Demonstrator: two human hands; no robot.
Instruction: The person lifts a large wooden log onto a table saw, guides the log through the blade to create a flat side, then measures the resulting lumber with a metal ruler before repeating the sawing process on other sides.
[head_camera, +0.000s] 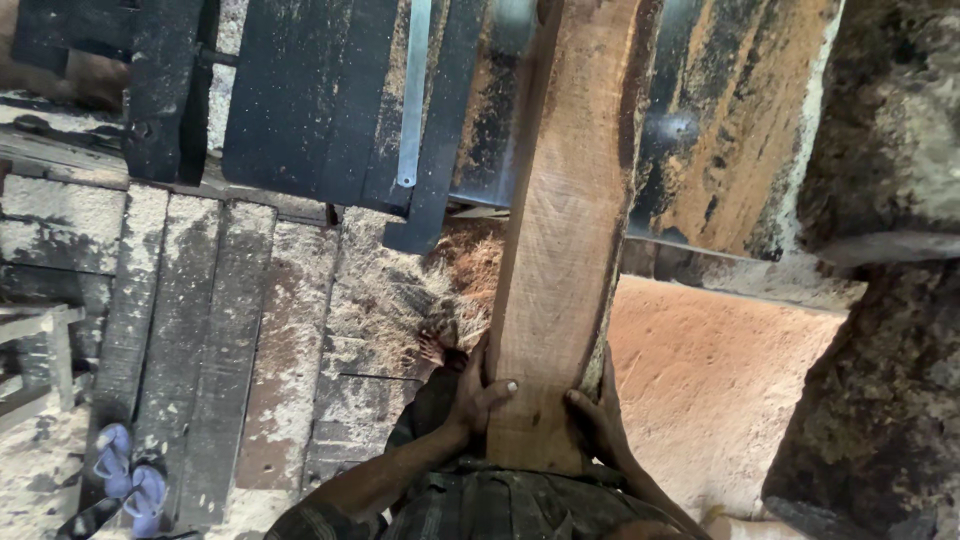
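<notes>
A long rough-sawn wooden plank (565, 230) runs from my waist up to the top of the view, lying over a dark machine table (330, 100). My left hand (475, 390) grips the plank's near left edge, thumb on its top face. On the near right edge my right hand (595, 415) clasps it, fingers curled around the side. The plank's near end rests against my body. A thin metal strip (412, 95) stands on the table to the left of the plank.
Sawdust covers the worn floor planks (200, 330) on the left and an orange heap (700, 370) on the right. A bare foot (438, 350) shows below the plank. Blue sandals (130, 480) lie at bottom left. A rough stone wall (880, 300) stands on the right.
</notes>
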